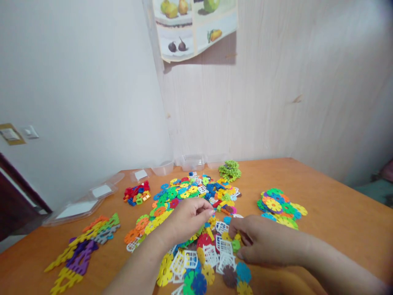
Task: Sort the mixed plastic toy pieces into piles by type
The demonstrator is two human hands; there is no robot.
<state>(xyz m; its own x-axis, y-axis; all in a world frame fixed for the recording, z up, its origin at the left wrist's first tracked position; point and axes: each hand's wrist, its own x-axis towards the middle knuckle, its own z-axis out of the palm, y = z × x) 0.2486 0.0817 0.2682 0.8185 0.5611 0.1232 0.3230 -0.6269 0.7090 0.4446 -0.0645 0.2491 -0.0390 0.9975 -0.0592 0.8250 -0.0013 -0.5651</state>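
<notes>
Left hand (pixel 187 219): fingers curled, tips pinched on a small piece too hidden to name, over the main pile (pixel 196 213).
Right hand (pixel 260 241): palm down, fingers bent onto white lattice pieces (pixel 222 246).
Main pile: many coloured interlocking discs on the bench (pixel 331 213), under both hands.
Separate heaps: one green (pixel 229 170) beyond the hands; one mixed (pixel 281 205) right of them.
Containers: about three clear tubs (pixel 192 162), contents cannot be told.
</notes>
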